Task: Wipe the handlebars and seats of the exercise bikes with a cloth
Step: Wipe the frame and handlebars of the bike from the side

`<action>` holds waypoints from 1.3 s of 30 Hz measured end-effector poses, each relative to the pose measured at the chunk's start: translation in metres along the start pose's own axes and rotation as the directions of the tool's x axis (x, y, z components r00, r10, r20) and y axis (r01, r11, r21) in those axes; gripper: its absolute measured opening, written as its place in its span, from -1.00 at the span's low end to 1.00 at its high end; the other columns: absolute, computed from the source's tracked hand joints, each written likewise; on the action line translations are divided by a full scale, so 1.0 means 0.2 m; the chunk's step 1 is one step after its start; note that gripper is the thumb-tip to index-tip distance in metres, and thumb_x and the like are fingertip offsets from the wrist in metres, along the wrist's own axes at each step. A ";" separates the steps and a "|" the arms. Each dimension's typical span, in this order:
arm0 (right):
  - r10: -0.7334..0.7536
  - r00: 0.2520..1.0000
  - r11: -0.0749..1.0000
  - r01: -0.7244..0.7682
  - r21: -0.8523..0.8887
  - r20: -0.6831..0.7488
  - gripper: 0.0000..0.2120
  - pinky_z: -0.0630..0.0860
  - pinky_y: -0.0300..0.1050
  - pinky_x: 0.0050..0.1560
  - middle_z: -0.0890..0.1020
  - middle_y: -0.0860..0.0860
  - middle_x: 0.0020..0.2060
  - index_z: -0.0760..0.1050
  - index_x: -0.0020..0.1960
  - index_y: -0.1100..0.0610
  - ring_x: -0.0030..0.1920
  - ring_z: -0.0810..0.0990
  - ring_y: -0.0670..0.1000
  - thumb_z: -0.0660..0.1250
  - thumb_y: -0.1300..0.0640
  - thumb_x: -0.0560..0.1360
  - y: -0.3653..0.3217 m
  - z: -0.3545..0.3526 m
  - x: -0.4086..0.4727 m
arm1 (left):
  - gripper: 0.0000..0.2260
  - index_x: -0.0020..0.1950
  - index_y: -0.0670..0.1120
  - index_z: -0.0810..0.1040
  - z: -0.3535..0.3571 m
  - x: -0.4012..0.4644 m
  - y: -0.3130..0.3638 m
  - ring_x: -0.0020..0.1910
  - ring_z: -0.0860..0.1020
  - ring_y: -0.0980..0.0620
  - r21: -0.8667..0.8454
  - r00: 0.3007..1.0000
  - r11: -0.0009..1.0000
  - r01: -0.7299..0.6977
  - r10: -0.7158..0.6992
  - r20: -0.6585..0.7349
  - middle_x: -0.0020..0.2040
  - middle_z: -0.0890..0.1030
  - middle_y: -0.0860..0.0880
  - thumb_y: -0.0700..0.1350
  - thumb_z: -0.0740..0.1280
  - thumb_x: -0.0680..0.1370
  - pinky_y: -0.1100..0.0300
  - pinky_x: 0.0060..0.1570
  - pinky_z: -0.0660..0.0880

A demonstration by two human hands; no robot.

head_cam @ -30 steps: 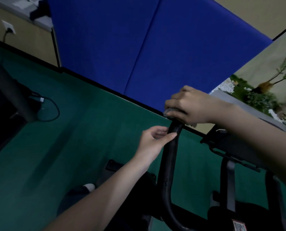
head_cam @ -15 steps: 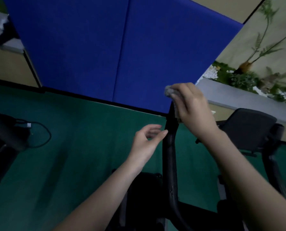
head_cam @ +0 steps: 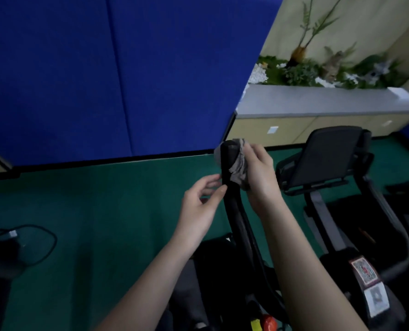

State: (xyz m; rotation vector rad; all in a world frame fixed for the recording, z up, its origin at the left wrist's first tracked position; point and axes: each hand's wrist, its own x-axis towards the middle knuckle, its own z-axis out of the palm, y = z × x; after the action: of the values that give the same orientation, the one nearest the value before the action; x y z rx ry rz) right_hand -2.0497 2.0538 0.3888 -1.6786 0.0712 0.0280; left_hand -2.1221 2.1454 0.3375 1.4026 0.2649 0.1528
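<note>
head view shows the right hand [head_cam: 260,173] lower on the handlebar [head_cam: 230,177] than half a second ago: then it sat over the very tip with the cloth [head_cam: 239,168] bunched under the palm, and now the black end cap is bare and the grey cloth is wrapped against the right side of the bar just below it, with a fold showing on the left of the bar too. the camera has also swung right, so the seat back of the second bike [head_cam: 327,156] and the planter ledge [head_cam: 318,99] come into sight. judged from this, the tip has had its wipe and the stroke is starting down the shaft, so the task is at an early stage, with the rest of this bar and the seats not yet done.

the right hand's fingers are curled around the cloth, pressing it onto the bar; how far they wrap behind cannot be told. the left hand [head_cam: 201,209] has closed in from slightly off the bar: its fingers are loosely bent and a little apart, fingertips [head_cam: 221,191] touching the left side of the handlebar below the cloth, steadying it and gripping nothing. the green floor [head_cam: 91,211] and blue partition [head_cam: 103,68] lie behind.
</note>
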 end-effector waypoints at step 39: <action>0.005 0.986 0.763 0.102 -0.638 0.164 -0.58 0.30 -0.21 0.09 0.51 0.14 0.23 0.35 0.39 0.16 0.23 0.48 0.13 0.20 0.00 0.61 0.21 -0.26 -0.47 | -0.68 0.25 0.08 0.45 0.01 0.09 0.01 -0.12 0.54 0.21 0.198 0.991 0.971 -0.133 0.126 0.048 0.01 0.55 0.03 -0.07 0.39 0.52 0.38 -0.02 0.48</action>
State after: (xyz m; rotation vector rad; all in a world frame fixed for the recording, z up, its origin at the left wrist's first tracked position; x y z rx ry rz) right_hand -2.1465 1.9996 0.3590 -2.3711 -0.1181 0.1618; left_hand -2.1037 2.1477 0.3379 1.6229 0.1622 0.2138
